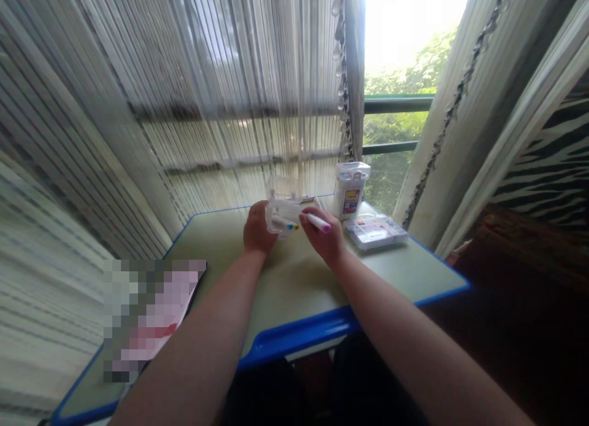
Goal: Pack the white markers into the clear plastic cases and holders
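Over the far middle of the table, my left hand (258,231) grips a clear plastic marker case (281,209) by its left side. The case lies tilted with its transparent lid (283,185) raised, and markers with blue and yellow ends (291,226) show at its lower edge. My right hand (326,234) is closed around a white marker (315,219) with a pinkish-purple end, just right of the case. Behind my right hand, another pale marker (319,202) or similar stick lies on the table, partly hidden.
A tall white-lidded container (351,189) stands at the back right, with a flat clear box (376,231) in front of it. A pixelated pink-and-white item (159,315) lies on the left. The table (294,285) has a raised blue edge; curtains (257,76) hang behind.
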Demonstrator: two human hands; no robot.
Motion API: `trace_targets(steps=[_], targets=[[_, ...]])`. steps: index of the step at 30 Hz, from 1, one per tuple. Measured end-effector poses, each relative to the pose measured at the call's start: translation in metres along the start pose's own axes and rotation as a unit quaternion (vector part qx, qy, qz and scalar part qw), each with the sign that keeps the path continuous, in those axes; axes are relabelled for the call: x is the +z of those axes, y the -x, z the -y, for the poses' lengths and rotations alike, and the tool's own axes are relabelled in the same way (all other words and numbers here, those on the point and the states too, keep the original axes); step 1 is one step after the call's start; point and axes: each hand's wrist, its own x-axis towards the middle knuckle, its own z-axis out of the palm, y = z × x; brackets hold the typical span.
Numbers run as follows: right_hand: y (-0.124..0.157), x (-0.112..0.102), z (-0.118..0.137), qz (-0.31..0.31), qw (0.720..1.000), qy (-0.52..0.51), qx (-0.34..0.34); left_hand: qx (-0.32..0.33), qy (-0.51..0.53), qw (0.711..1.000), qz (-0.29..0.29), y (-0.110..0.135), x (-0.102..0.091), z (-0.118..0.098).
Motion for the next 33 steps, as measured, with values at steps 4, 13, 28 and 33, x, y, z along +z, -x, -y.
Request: trace_targets(steps=[4,13,28,33], targets=[[0.001,-0.004,0.004,-0.026,0.999,-0.015,-0.021,-0.013,-0.008,1.000,0.003,-0.001,0.002,0.003],[0.010,-0.002,0.013,0.058,0.994,-0.020,-0.089,-0.036,-0.039,0.998,0.037,-0.001,0.002,0.005],[0.005,-0.004,0.012,0.047,0.998,-0.045,-0.016,-0.005,-0.028,0.999,0.042,0.000,0.002,0.002],[0.002,0.000,0.012,0.010,0.999,-0.049,0.011,-0.015,-0.034,0.998,0.046,-0.001,-0.001,-0.001]])
